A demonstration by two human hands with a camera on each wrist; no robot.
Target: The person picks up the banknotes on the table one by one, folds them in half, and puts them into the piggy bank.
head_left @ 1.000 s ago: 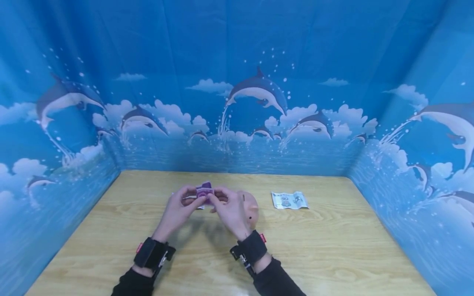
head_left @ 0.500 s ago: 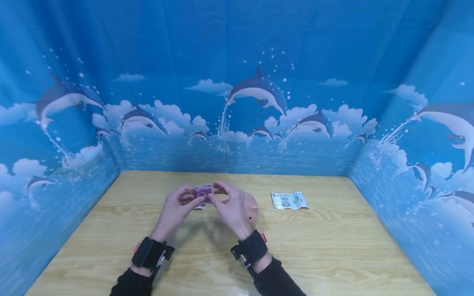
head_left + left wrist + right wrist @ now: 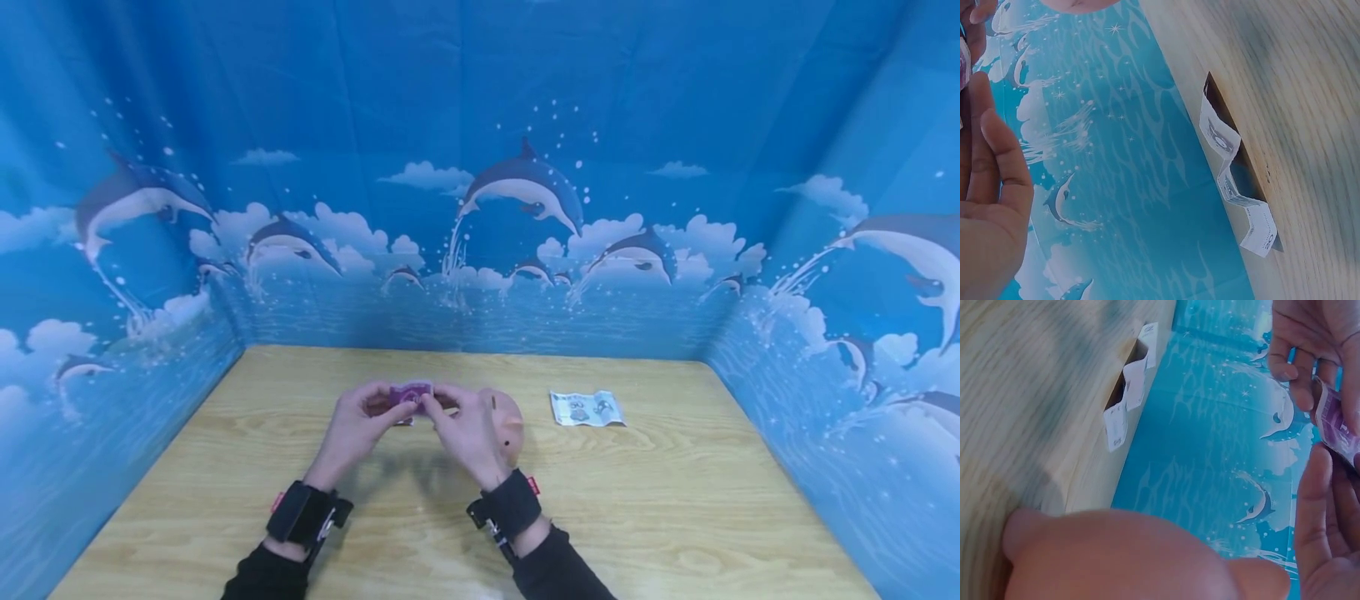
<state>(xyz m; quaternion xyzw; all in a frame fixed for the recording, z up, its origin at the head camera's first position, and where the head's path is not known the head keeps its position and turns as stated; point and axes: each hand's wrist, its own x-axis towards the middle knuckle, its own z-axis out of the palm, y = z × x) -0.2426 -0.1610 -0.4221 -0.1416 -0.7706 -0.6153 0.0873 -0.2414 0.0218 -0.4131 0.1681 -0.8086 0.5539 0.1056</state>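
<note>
Between my two hands is a small folded purple banknote [image 3: 411, 393], raised above the table. My left hand [image 3: 364, 421] pinches its left end, the thumb lying along the near side. My right hand [image 3: 467, 429] pinches the right end with thumb and fingers. Its purple face and pale edge [image 3: 1336, 419] show at the right of the right wrist view. Just right of my right hand stands a pink piggy bank [image 3: 511, 423] with a slot in its top, partly covered by that hand. In the right wrist view, the rounded piggy bank [image 3: 1122, 556] fills the bottom.
Behind my hands a creased, zigzag-folded pale banknote [image 3: 1229, 144] stands on the table, mostly hidden in the head view. Farther right lies another pale banknote [image 3: 587, 408], wavy and spread out. A blue dolphin-print curtain [image 3: 480, 308] encloses the wooden table [image 3: 675, 517] at the back and sides.
A flap of the purple banknote that stuck up a second ago is folded down. My right fingers lifted off its top edge, then came back down. Both arms stay nearly in place.
</note>
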